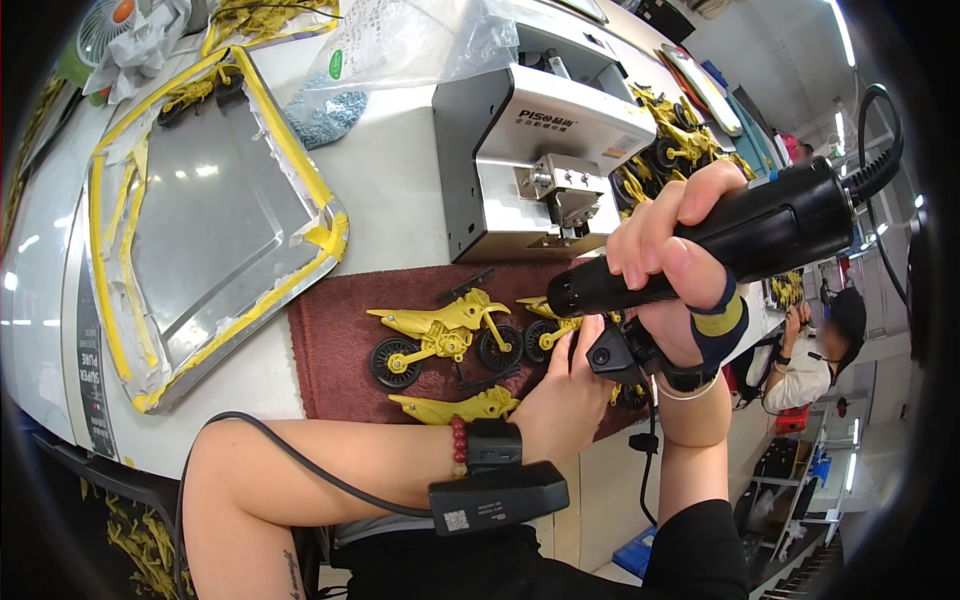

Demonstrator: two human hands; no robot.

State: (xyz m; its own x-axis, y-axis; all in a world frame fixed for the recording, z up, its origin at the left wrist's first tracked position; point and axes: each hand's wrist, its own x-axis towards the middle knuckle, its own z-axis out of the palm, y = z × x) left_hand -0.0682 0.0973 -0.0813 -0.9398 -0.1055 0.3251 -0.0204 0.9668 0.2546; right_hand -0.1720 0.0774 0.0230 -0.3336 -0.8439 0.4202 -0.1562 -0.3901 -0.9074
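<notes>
My right hand is wrapped round a black electric screwdriver, its front end pointing left and down over a yellow toy motorcycle. My left hand holds that motorcycle against the cloth, with its fingers partly hidden behind the screwdriver and a small wrist camera. To the left, a complete yellow toy motorcycle with black wheels lies on its side. Nearer me, a yellow motorcycle body is partly covered by my left forearm. Whether the screwdriver tip touches a screw is hidden.
A brown cloth covers the work spot. Behind it stands a grey-and-white screw feeder machine. A yellow-taped tray lies left. Several more motorcycles are piled behind the machine. A cable runs from the screwdriver. Another person sits at right.
</notes>
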